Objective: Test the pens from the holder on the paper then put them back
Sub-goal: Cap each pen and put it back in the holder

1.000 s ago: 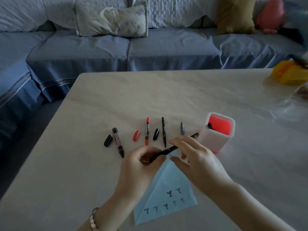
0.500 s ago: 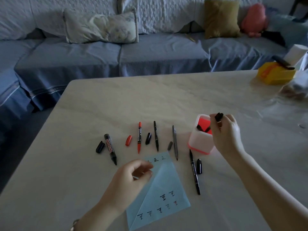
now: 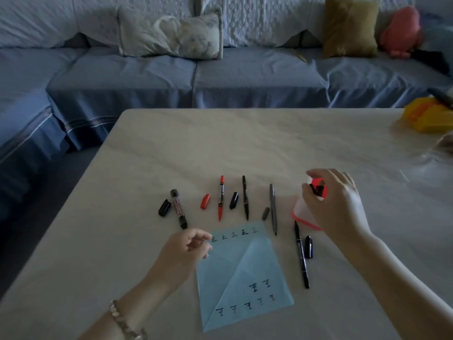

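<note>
A white pen holder [image 3: 303, 214] with a red inside stands right of centre, with black pens [image 3: 318, 188] sticking out of it. My right hand [image 3: 335, 202] reaches over its mouth, fingers curled around a black pen's top. My left hand [image 3: 186, 249] rests curled on the top left corner of the blue paper [image 3: 245, 271], which bears several ink marks. Uncapped on the table lie a thick black marker [image 3: 179, 208], a red pen [image 3: 221, 197], a thin black pen [image 3: 245, 197], a grey pen [image 3: 273, 209] and another black pen [image 3: 302, 256], each beside its cap.
A yellow box [image 3: 431, 116] and clear plastic wrap [image 3: 445, 146] sit at the table's far right. The table's left edge runs diagonally near the marker's cap [image 3: 164, 207]. A blue-covered sofa [image 3: 245, 77] with cushions stands beyond the far edge.
One second ago both hands held a black pen; it now lies uncapped right of the paper. My right hand moved to the holder and sank over the pens. My left hand stayed on the paper.
</note>
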Available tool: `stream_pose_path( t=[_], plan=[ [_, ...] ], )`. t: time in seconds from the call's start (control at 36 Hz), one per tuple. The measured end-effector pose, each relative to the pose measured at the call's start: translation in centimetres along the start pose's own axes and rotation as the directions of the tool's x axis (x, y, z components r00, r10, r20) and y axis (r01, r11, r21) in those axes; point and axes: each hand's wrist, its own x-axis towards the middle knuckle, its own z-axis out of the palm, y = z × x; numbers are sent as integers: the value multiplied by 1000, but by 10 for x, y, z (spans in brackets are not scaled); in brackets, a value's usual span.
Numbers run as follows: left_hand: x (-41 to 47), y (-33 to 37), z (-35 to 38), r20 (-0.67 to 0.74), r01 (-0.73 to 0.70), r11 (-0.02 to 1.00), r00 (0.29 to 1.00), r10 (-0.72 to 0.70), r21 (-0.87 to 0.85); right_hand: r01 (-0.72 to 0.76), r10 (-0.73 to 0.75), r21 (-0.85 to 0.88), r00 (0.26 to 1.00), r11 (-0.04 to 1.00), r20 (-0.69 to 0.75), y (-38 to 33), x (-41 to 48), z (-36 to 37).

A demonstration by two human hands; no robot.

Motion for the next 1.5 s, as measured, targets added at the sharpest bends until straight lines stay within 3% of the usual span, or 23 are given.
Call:
stream_pose_path(
  t=[0.06,0.14,0.25,0.36,0.56,0.69,0.92,1.17,1.25,1.33,1.42,1.5],
  plan=[
    [0,-1,-5,-6,23,1000,1000,-23,-15,71,-71,50,997,996,11,-20,-7,5],
    [-1,-9,-15,-40,59,998,997,-60,-29,84,-109,136,976,987,189,-53,-16,31],
    [-5,-25,-29,-93,74,991,992,-84,-108,73,-100,75,877,994,469,-94,-24,84],
    [-7,-48,-45,-124,86,984,987,-106,-153,62,-38,-15,775,998,630,-130,-21,137],
    [-2,-67,-68,-209,117,985,968,-141,-125,89,59,-175,717,981,695,-154,-8,189],
    [14,-78,-73,-258,83,997,963,-78,7,14,93,-135,657,991,748,-148,-4,192],
    [62,-59,-64,-350,124,976,935,-55,179,-308,120,119,657,944,744,-119,-11,147],
    [91,-57,-44,-441,191,891,897,11,412,-489,137,345,711,801,689,-88,-18,94],
    [79,-50,-41,-413,152,928,911,2,339,-496,112,426,741,757,663,-84,-22,83],
    [51,-29,-34,-377,2,991,925,49,134,-531,103,548,772,647,627,-86,-27,73],
    [17,-6,-26,-331,-135,990,937,113,-45,-530,108,654,814,539,571,-89,-32,65],
    [-6,7,-24,-378,-180,974,918,117,-135,-518,147,744,849,421,508,-92,-38,53]
  ],
)
